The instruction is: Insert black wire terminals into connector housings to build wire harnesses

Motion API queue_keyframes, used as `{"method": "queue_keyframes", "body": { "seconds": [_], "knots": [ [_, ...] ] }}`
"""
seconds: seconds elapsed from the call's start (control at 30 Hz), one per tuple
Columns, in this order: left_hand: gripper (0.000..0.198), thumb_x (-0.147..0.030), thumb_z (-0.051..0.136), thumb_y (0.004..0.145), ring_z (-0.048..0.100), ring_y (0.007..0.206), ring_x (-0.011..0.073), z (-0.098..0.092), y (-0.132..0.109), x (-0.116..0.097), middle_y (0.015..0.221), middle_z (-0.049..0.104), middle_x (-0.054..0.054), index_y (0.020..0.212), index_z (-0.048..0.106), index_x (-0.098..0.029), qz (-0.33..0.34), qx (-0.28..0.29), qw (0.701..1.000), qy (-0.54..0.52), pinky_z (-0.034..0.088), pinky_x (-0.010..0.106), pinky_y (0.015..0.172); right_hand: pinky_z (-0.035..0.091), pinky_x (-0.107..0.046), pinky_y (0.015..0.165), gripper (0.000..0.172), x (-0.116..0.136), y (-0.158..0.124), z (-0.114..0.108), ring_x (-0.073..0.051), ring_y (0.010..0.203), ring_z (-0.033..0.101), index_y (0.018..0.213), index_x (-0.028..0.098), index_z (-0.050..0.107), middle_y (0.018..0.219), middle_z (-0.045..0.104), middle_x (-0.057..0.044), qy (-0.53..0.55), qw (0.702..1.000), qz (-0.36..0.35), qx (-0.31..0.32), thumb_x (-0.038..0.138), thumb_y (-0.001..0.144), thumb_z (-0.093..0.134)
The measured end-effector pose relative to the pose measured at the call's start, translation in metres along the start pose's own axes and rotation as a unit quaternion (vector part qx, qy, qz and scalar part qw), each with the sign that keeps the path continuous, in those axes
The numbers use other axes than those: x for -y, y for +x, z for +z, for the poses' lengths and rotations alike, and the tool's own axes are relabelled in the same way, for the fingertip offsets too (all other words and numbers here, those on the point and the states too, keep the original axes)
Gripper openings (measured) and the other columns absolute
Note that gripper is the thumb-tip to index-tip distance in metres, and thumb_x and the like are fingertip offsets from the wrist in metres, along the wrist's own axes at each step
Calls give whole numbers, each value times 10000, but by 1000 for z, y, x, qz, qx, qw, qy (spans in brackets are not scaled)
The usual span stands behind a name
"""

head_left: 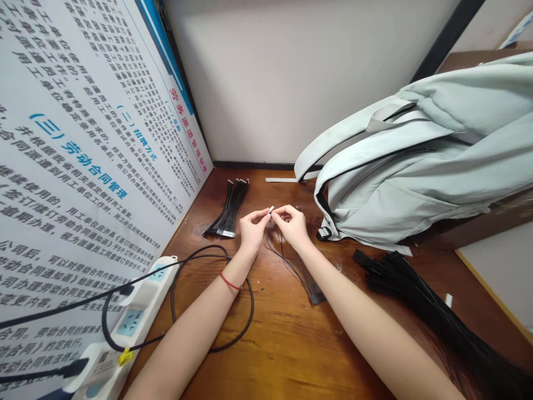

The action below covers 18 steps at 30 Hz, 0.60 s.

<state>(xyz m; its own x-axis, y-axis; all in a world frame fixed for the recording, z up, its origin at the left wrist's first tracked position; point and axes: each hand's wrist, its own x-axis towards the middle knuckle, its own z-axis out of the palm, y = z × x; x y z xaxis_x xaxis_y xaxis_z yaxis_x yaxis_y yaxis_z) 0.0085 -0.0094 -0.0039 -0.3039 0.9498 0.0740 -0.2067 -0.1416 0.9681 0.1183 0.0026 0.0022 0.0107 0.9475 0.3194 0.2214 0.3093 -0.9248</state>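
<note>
Head view: the left hand (252, 230) and right hand (291, 225) meet, their fingers (262, 214) closed tight on a tiny white plug (270, 209). Thin black wires (289, 261) hang below the fingers. Past the fingers lies a black wire bundle (228, 208) on the wooden desk (283, 344).

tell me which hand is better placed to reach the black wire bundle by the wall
Left, probably: the left hand sits right beside the bundle, while the right hand is farther away, beyond the white connector that both hands pinch.
</note>
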Motion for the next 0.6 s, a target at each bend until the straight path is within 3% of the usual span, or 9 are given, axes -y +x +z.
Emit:
{"method": "queue_keyframes", "body": {
  "seconds": [0.43,0.6],
  "knots": [
    [219,-199,735,577,671,830,204,-2,-1,-1,876,725,109,785,720,-129,3,26,1000,-5,486,387,871,459,-304,647,196,-8,5,-2,-160,636,574,692,187,624,678,644,-26,58,997,23,41,383,692,634],
    [225,-201,733,579,669,835,209,-2,-1,-3,879,725,113,792,720,-127,-14,39,999,-9,492,385,855,472,-310,671,221,-9,6,-3,-170,674,596,695,184,625,714,657,-35,101,992,62,41,394,648,675]
  ]
}}
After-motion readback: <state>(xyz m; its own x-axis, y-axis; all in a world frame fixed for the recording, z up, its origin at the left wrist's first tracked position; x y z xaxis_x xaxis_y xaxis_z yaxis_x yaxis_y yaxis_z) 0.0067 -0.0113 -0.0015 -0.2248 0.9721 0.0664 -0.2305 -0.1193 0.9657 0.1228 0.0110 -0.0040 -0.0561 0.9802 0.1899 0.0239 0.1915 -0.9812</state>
